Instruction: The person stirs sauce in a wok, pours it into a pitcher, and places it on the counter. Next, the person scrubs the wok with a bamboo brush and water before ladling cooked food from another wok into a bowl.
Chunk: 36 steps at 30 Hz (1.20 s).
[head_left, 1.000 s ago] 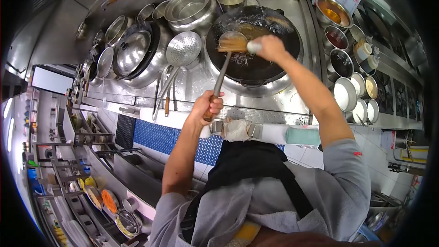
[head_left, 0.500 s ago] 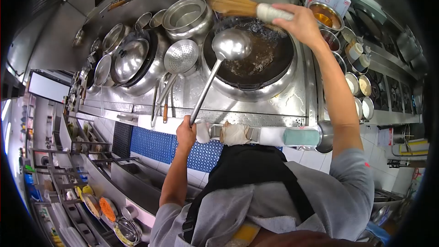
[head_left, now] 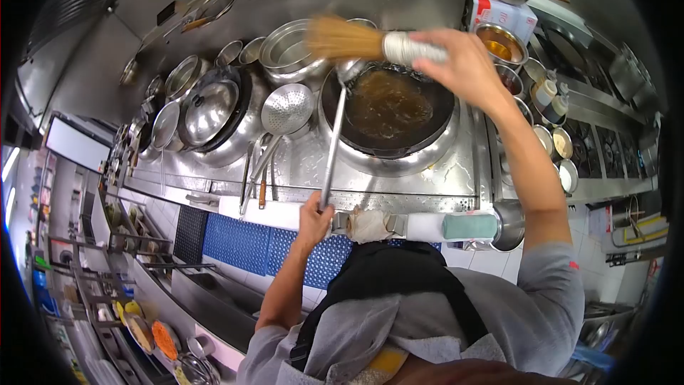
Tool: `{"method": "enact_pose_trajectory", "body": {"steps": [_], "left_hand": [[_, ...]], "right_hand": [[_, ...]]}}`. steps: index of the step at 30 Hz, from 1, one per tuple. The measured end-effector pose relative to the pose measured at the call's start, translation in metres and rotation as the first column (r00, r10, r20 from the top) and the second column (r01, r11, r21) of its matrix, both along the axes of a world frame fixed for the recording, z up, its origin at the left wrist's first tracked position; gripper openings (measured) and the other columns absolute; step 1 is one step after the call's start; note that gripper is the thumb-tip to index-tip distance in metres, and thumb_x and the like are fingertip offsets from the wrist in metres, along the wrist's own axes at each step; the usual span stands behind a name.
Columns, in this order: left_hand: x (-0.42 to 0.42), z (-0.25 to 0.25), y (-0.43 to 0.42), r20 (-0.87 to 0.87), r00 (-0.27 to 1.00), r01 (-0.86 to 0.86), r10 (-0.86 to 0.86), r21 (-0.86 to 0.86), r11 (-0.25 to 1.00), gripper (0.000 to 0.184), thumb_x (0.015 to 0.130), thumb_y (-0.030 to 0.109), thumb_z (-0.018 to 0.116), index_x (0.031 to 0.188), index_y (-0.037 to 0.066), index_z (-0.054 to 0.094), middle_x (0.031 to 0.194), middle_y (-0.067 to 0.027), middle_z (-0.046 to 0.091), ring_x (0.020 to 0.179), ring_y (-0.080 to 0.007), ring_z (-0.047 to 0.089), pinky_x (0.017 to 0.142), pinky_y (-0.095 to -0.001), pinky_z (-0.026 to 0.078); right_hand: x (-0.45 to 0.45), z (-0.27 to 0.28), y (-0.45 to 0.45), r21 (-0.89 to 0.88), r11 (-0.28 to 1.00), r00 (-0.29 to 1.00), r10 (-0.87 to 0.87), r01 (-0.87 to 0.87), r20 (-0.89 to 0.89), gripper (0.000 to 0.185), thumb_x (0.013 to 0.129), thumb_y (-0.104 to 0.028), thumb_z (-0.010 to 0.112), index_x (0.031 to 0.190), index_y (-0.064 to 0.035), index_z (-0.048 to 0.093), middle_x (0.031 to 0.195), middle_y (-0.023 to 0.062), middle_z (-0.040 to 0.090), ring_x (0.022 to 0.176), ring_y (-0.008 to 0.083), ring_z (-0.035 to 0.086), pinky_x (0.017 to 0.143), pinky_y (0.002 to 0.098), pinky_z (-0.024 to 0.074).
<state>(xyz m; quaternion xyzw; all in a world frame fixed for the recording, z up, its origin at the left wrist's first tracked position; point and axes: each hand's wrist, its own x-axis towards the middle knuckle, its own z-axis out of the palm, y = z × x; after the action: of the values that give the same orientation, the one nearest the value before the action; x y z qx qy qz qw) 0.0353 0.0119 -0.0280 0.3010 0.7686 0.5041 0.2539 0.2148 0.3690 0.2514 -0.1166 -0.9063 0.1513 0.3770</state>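
My left hand [head_left: 313, 219] is wrapped round the end of a long-handled metal ladle [head_left: 333, 150]. The ladle's bowl is at the far left rim of a dark wok [head_left: 442, 117], partly hidden by the bristles above. Brownish liquid [head_left: 392, 105] with a rippled surface lies in the wok. Held over the wok's far side, a bamboo wok brush [head_left: 360, 38] points left, its bristles smeared by motion. My right hand [head_left: 459, 64] grips its white-wrapped handle.
Left of the wok lie a perforated skimmer [head_left: 286, 109], a large pot [head_left: 292, 46] and a domed lid [head_left: 208, 110]. Seasoning bowls and bottles [head_left: 552, 103] stand at the right. A folded green cloth [head_left: 469, 226] rests on the front ledge.
The ladle's bowl has moved from over the wok's middle to its far left rim. My left hand has shifted right and slightly nearer. The brush has moved a little left.
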Motion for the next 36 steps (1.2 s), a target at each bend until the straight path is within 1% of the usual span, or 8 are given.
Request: {"method": "enact_pose_trajectory", "body": {"steps": [6,9,14,18,20,25,31,36], "left_hand": [[0.048,0.036,0.021,0.671,0.716,0.045,-0.189,0.226,0.973,0.032,0.099,0.004,0.055,0.131,0.005,0.052,0.063,0.0017,0.045,0.044,-0.0085,0.041,0.038,-0.0257,0.035],[0.04,0.065,0.033,0.788,0.593,-0.006,-0.165,0.21,0.978,0.033,0.102,0.007,0.053,0.134,0.005,0.049,0.063,0.0031,0.038,0.043,-0.0075,0.037,0.039,-0.0247,0.035],[0.022,0.064,0.012,0.864,0.422,-0.064,-0.274,0.33,0.942,0.03,0.103,0.011,0.057,0.132,0.007,0.054,0.063,0.004,0.039,0.043,-0.007,0.038,0.036,-0.0248,0.033],[0.027,0.039,-0.002,0.197,0.978,0.079,-0.069,-0.041,0.996,0.032,0.098,0.007,0.06,0.129,0.0,0.056,0.077,-0.0104,0.066,0.051,-0.0134,0.054,0.045,-0.0339,0.047],[0.024,0.039,-0.032,-0.187,0.975,0.068,-0.118,-0.257,0.964,0.04,0.095,0.011,0.065,0.134,0.005,0.057,0.082,-0.0203,0.071,0.062,-0.0323,0.068,0.06,-0.0434,0.055],[0.049,0.068,-0.069,-0.388,0.827,0.227,-0.407,-0.431,0.873,0.052,0.092,0.024,0.072,0.141,0.017,0.056,0.09,-0.0199,0.072,0.075,-0.0414,0.071,0.068,-0.0522,0.057],[0.086,0.033,0.036,-0.312,0.753,0.424,-0.579,-0.442,0.79,0.052,0.096,0.026,0.066,0.146,0.017,0.053,0.097,-0.0187,0.07,0.08,-0.0418,0.07,0.072,-0.0519,0.057],[0.117,-0.035,0.115,-0.356,0.749,0.453,-0.559,-0.342,0.824,0.056,0.096,0.022,0.064,0.149,0.011,0.05,0.101,-0.02,0.07,0.082,-0.0421,0.07,0.075,-0.0518,0.057]], "right_hand": [[-0.017,-0.024,0.051,-0.039,0.925,0.898,-0.357,0.379,0.258,0.041,0.081,-0.024,0.079,0.118,-0.0074,0.075,0.097,0.0208,0.075,0.094,0.0382,0.072,0.088,0.0462,0.0556],[-0.008,-0.037,0.009,-0.027,0.971,0.971,-0.236,0.237,0.02,0.041,0.08,-0.026,0.08,0.117,-0.0091,0.075,0.107,0.0199,0.075,0.099,0.0372,0.072,0.091,0.0462,0.0551],[-0.019,-0.073,0.033,0.188,0.965,0.882,-0.245,0.183,0.402,0.034,0.083,-0.024,0.077,0.115,-0.0142,0.077,0.105,0.017,0.074,0.098,0.0367,0.071,0.09,0.0482,0.0555],[-0.016,-0.045,0.021,0.065,0.978,0.955,-0.207,0.198,0.21,0.034,0.082,-0.022,0.076,0.115,-0.013,0.077,0.103,0.0187,0.074,0.094,0.0375,0.071,0.086,0.0456,0.0558],[-0.029,-0.046,0.026,-0.025,0.991,0.94,-0.113,0.128,0.322,0.032,0.082,-0.023,0.075,0.113,-0.0151,0.078,0.1,0.0172,0.075,0.095,0.0381,0.072,0.088,0.0472,0.0567],[-0.05,-0.133,0.088,0.077,0.996,0.613,-0.037,-0.04,0.789,0.034,0.077,-0.028,0.078,0.107,-0.012,0.079,0.103,0.0176,0.075,0.1,0.0365,0.072,0.091,0.0468,0.0562],[-0.136,-0.255,0.131,0.237,0.935,0.753,-0.354,0.264,0.555,0.024,0.092,-0.031,0.062,0.093,-0.0111,0.075,0.101,0.0178,0.073,0.099,0.0379,0.07,0.09,0.0499,0.0551],[-0.103,-0.217,0.085,0.14,0.982,0.713,-0.186,0.123,0.676,0.029,0.096,-0.034,0.06,0.108,-0.0127,0.076,0.115,0.0174,0.072,0.103,0.0373,0.07,0.092,0.0489,0.0549]]}}
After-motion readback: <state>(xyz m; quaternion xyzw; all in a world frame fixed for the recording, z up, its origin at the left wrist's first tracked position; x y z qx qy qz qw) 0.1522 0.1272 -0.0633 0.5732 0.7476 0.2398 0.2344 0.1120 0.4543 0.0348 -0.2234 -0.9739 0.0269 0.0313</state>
